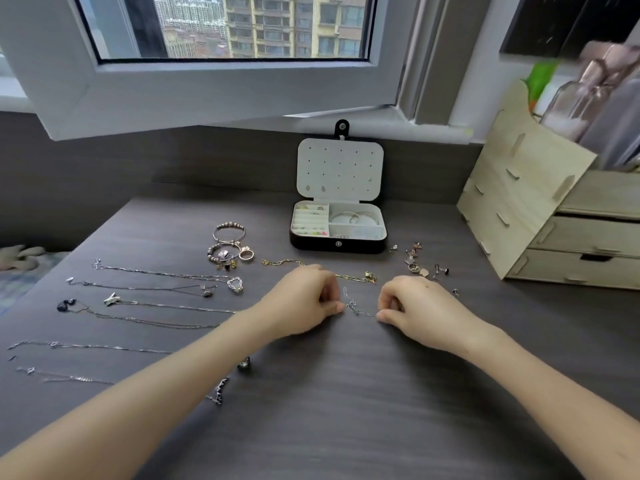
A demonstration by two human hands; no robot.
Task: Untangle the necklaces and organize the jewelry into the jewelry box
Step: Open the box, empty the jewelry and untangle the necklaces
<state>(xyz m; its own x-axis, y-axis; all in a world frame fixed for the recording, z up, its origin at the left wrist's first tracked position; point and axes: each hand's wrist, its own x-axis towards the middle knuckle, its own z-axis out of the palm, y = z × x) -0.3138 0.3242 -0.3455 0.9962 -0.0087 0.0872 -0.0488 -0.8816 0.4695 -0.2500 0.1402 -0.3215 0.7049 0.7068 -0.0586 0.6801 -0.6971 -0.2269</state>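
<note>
the left hand [304,299] and the right hand [412,303] each pinch an end of a thin silver chain [355,306] on the dark table [346,410], near the open jewelry box [338,216]

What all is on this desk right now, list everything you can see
jewelry box: one, black with white lining, open, back centre of desk
bangles: a few, silver, box's rear right compartment
laid-out necklaces: several, silver, left side of desk
gold chain: one, gold, just behind the hands
beaded bracelets: two, silver and pinkish, left of box
small earrings: several, mixed, right of box
drawer organiser: one, pale wood, far right
thin chain: one, silver, between the hands
left hand: pinches thin chain's left end
right hand: pinches its right end
</note>
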